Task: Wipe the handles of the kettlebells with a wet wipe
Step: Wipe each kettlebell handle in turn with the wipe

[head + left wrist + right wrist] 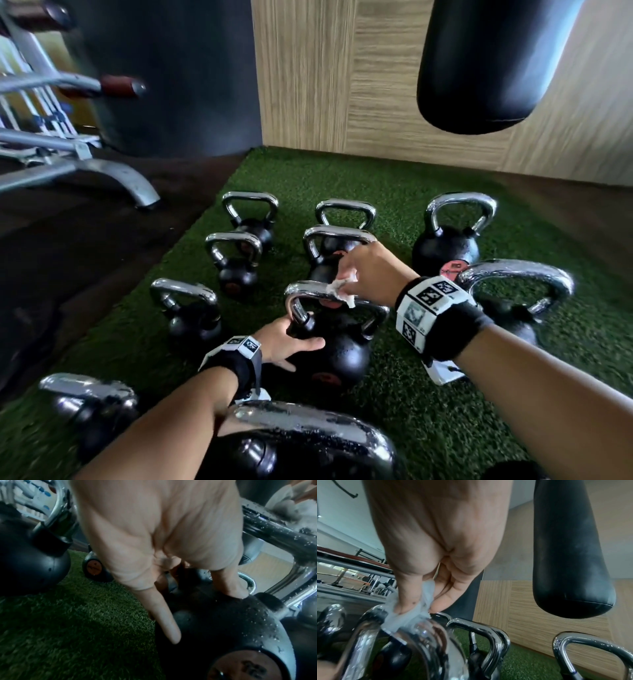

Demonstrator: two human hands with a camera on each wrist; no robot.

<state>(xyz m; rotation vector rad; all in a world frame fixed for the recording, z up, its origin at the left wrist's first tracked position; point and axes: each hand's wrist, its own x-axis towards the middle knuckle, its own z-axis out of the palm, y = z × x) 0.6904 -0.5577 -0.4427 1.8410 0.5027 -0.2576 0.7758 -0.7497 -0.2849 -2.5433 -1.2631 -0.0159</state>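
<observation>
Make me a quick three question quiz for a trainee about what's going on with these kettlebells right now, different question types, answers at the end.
1. True or false: the right hand presses the crumpled white wet wipe onto the top bar of a chrome handle.
2. Multiple choice: the left hand rests on A) the green artificial turf, B) the round black body of the kettlebell being wiped, C) the hanging black punching bag.
3. Fill in: the kettlebell handles are wet with ____.

Key: 1 true; 2 B; 3 droplets.
</observation>
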